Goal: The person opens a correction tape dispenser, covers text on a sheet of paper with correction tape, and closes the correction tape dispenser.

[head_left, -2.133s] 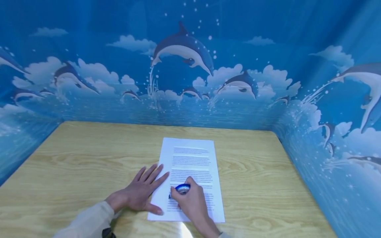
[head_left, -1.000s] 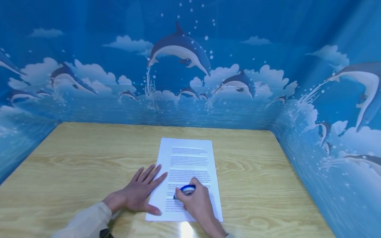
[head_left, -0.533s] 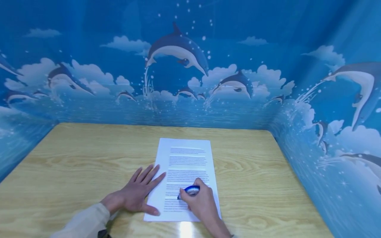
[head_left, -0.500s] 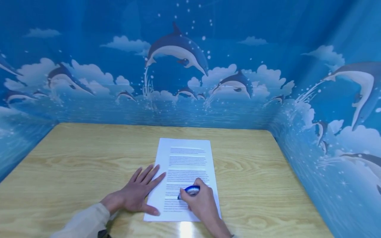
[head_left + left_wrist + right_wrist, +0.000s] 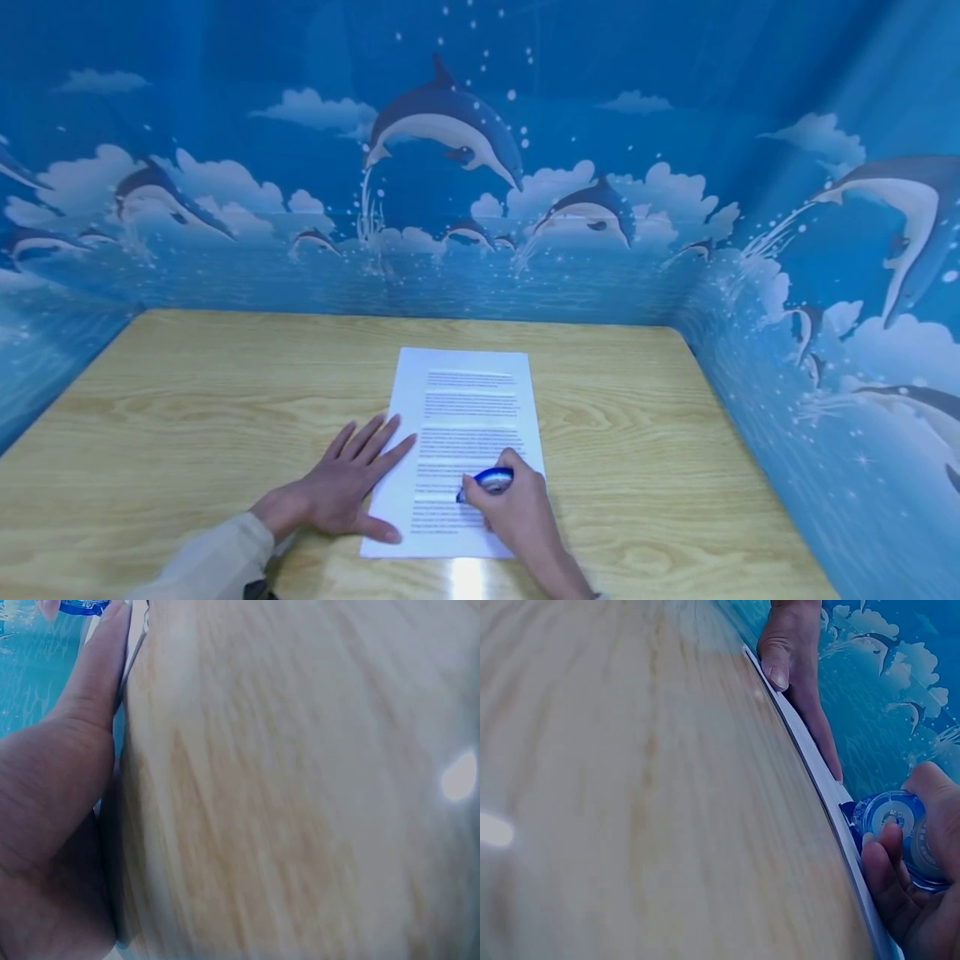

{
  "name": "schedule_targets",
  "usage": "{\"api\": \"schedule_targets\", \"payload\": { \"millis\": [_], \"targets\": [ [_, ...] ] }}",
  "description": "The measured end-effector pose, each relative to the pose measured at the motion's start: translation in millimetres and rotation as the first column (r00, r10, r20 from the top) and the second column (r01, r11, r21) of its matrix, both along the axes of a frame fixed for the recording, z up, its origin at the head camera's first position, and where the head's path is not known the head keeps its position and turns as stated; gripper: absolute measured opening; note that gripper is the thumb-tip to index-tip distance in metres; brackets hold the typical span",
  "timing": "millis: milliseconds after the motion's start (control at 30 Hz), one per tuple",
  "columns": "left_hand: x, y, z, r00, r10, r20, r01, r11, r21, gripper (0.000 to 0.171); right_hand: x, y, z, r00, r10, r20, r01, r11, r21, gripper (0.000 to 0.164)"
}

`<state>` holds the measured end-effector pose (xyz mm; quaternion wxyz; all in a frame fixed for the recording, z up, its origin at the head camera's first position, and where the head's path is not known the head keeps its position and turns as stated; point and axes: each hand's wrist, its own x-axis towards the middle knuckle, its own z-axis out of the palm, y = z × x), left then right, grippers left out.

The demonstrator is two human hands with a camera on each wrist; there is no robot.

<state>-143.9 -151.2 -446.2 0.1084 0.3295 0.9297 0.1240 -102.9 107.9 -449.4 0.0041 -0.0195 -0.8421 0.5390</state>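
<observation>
A blue correction tape dispenser is gripped in my right hand, between thumb and fingers. Its tip is down on a printed sheet of paper, low in the text. A pale band runs along the line left of the tip. In the right wrist view the dispenser shows round reels inside a clear blue case. My left hand rests flat with fingers spread, on the sheet's left edge. The left wrist view shows that hand close up, with part of the dispenser at the top.
The sheet lies on a wood-grain table, and its edge looks like a thin stack. Blue dolphin-print curtains stand behind the table and along its sides. A bright reflection shines by the paper's near edge.
My right hand has slid the correction tape dispenser rightward along the line of text. The left hand stays on the paper's left edge; the head view has shifted slightly.
</observation>
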Motion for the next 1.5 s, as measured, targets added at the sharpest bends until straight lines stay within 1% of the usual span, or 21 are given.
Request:
{"api": "schedule_targets", "payload": {
  "millis": [333, 600, 800, 1033, 1233, 1500],
  "targets": [
    [0.1, 0, 1.0, 1.0, 0.003, -0.009, -0.003, 1.0, -0.004, 0.113, -2.0, 13, 0.8, 1.0, -0.002, 0.012, 0.002, 1.0, 0.008, 0.038],
    [1.0, -1, 1.2, 1.0, 0.001, -0.018, -0.001, 1.0, -0.001, 0.114, -3.1, 23, 0.7, 1.0, 0.002, -0.008, -0.002, 0.999, 0.053, 0.039],
    [0.9, -2, 0.5, 1.0, 0.0, -0.024, 0.0, 1.0, 0.002, 0.113, -4.6, 31, 1.0, 1.0, 0.016, -0.003, -0.016, 0.997, 0.075, 0.038],
    [0.7, -2, 0.7, 1.0, -0.005, -0.024, 0.005, 1.0, 0.011, 0.113, -3.9, 40, 1.9, 0.999, 0.022, 0.044, -0.025, 0.998, 0.065, 0.036],
    [0.8, -2, 1.2, 0.999, -0.01, -0.036, 0.011, 1.0, 0.024, 0.113, -3.9, 46, 3.3, 1.0, 0.024, 0.017, -0.025, 0.998, 0.063, 0.037],
    [0.5, -1, 0.7, 1.0, -0.003, -0.02, 0.004, 1.0, 0.023, 0.113, -2.5, 52, 4.7, 1.0, 0.001, 0.028, -0.003, 0.997, 0.076, 0.038]
  ]
}}
